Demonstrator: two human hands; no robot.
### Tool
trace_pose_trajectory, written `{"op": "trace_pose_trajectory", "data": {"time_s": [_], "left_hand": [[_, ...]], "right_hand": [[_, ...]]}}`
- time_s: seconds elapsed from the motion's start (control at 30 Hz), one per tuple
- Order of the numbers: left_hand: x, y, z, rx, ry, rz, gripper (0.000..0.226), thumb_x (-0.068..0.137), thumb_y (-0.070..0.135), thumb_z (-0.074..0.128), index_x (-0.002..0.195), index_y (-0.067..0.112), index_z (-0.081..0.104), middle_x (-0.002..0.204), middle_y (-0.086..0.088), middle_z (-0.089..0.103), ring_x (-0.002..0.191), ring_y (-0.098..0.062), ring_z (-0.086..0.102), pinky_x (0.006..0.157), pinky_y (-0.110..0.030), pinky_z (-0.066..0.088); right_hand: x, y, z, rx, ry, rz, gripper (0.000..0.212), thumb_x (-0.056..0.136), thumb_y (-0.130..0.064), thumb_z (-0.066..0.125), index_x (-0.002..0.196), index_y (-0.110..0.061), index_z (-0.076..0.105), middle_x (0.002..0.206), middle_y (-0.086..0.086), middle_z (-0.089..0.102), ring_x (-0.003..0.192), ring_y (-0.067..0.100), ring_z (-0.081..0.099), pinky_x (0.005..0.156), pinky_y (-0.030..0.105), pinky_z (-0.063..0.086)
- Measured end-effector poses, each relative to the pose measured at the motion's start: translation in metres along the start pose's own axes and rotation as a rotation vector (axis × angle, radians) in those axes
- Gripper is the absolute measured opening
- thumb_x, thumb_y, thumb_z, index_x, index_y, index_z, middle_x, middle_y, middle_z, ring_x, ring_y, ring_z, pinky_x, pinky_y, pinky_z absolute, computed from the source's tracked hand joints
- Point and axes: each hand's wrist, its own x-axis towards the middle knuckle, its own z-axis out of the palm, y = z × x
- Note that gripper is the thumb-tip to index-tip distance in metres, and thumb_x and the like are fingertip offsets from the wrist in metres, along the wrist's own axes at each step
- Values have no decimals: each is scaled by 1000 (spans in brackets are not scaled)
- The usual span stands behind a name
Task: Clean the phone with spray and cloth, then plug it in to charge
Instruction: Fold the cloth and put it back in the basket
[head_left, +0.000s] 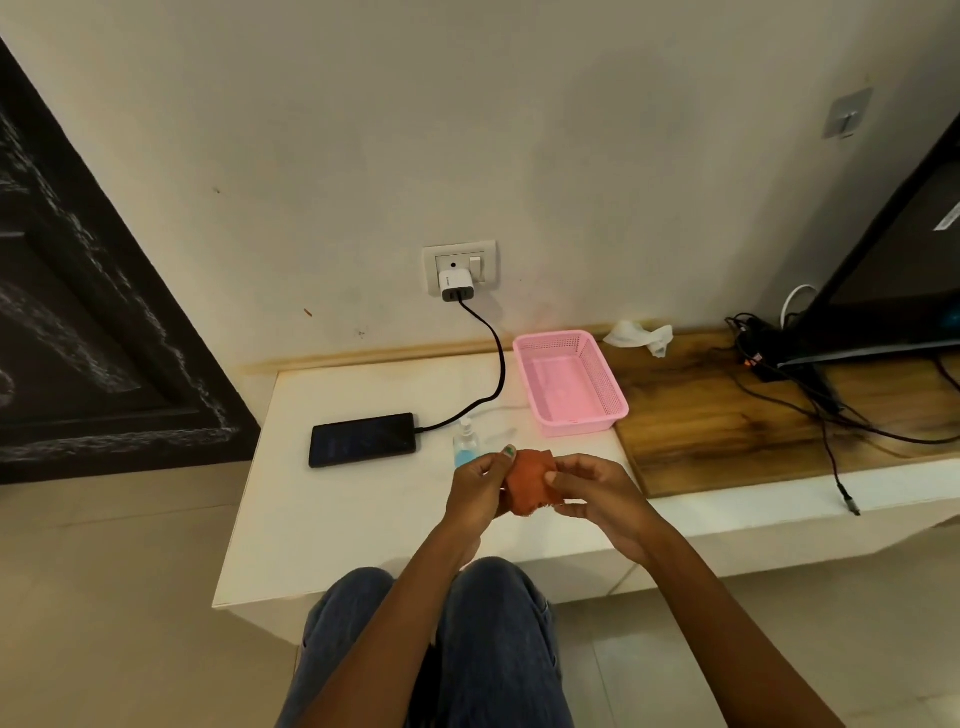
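Observation:
A black phone (362, 439) lies flat on the white table (332, 525), screen up. A black cable (496, 358) runs from its right end to a white charger (455, 286) in the wall socket. A small spray bottle (465, 445) with blue liquid stands upright just right of the phone, partly behind my left hand. Above the table's front half, my left hand (475, 488) and my right hand (597, 493) both pinch a folded orange cloth (530, 480) between them.
A pink plastic basket (602, 410) stands at the table's back right. Beside it a wooden shelf (727, 431) carries a crumpled white tissue (639, 335), loose black cables (810, 400) and a dark screen (893, 291). My knees are under the front edge.

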Motion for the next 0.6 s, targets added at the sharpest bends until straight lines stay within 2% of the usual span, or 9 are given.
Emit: {"op": "trace_pose_trajectory", "data": {"time_s": [0.17,0.3,0.37,0.43,0.5,0.57,0.6], "left_hand": [[11,2,10,51,-24,-47,24,95,43,46,107,23,49,108,-5,61,96,-23,63,85,-35,55],[28,2,19,146,-112,-22,40,89,38,60,122,16,54,118,-7,64,101,-23,65,84,-29,56],[40,2,27,214,-92,33,38,86,32,66,118,13,56,107,0,63,85,-11,65,67,-12,55],[53,4,36,230,-47,73,29,84,29,69,107,13,61,93,1,63,67,-5,62,52,-3,48],[69,7,43,217,-3,80,19,83,24,71,96,11,67,86,-4,67,64,-9,64,52,-7,49],[84,12,50,181,18,64,10,84,18,70,86,9,68,87,-11,70,70,-22,69,60,-19,56],[91,14,54,165,28,53,13,85,17,69,85,5,69,89,-14,71,74,-28,70,66,-26,59]], "right_hand": [[12,0,-3,87,123,-14,32,83,-21,68,112,-12,59,108,9,64,97,27,63,76,33,57],[30,0,-9,53,297,-36,22,82,-16,68,102,-11,62,99,8,66,89,28,65,72,31,56],[40,0,-13,32,350,-67,17,81,-14,69,97,-13,63,94,4,67,85,26,66,66,25,56],[52,-1,-18,14,387,-101,17,80,-12,71,94,-13,63,90,3,67,80,22,66,62,22,55],[65,-2,-25,17,423,-119,16,78,-8,72,92,-8,64,88,6,67,77,22,67,62,25,56],[83,-4,-32,14,471,-138,14,77,-6,72,89,-6,64,85,6,67,73,18,67,59,23,56],[92,-6,-35,5,486,-145,14,77,-5,72,88,-5,64,85,6,67,72,19,66,58,23,55]]}}
